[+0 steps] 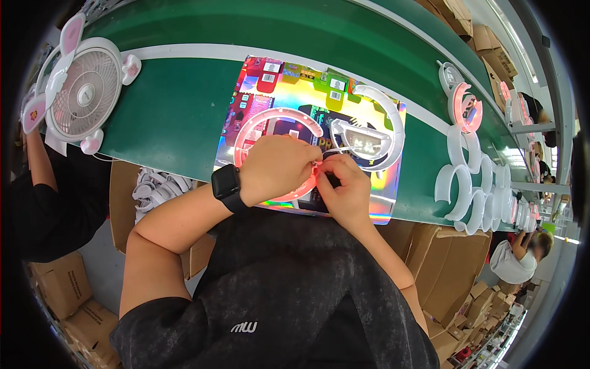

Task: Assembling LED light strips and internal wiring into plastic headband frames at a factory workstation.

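Close together over a C-shaped ring glowing pink with small lights (244,136), my two hands meet at the fingertips. My left hand (278,165) is closed in a pinch, with a dark smartwatch (226,182) on its wrist. Facing it, my right hand (348,192) pinches too. A thin white wire (339,149) runs into their fingertips from a white half-round housing (369,136) with a lit panel. The exact spot they pinch is mostly hidden by the fingers. Around the housing curves a white C-shaped ring (396,117).
Beneath the work lies a shiny, multicoloured printed sheet (384,197) on the green table (178,92). A white fan with pink ears (86,92) stands at left. Several white curved pieces (458,190) and a pink-lit ring (456,107) are at right. Cardboard boxes (448,264) stand below the edge.
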The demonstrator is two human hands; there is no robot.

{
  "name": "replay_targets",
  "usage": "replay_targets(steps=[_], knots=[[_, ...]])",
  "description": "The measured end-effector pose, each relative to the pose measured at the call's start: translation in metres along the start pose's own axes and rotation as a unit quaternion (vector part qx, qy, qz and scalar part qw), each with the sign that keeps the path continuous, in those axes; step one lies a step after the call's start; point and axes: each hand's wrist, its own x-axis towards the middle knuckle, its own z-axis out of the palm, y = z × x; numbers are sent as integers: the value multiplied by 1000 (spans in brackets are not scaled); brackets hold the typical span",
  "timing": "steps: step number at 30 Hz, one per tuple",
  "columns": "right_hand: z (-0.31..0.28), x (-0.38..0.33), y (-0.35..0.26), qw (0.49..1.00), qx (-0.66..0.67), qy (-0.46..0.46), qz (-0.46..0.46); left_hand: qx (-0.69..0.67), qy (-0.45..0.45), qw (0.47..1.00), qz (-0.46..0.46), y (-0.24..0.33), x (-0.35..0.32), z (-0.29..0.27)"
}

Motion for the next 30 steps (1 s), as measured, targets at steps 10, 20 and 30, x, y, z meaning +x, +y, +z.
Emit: replay_targets(steps=[10, 20, 30], knots=[[5, -2, 1, 999, 5, 27, -24, -102, 7, 995, 19, -9, 1, -2], [6, -3, 8, 997, 52, 48, -37, -43, 24, 999, 3, -2, -2, 9], [5, 0, 4, 998, 6, 47, -41, -127, 97, 987, -23, 3, -2, 7]])
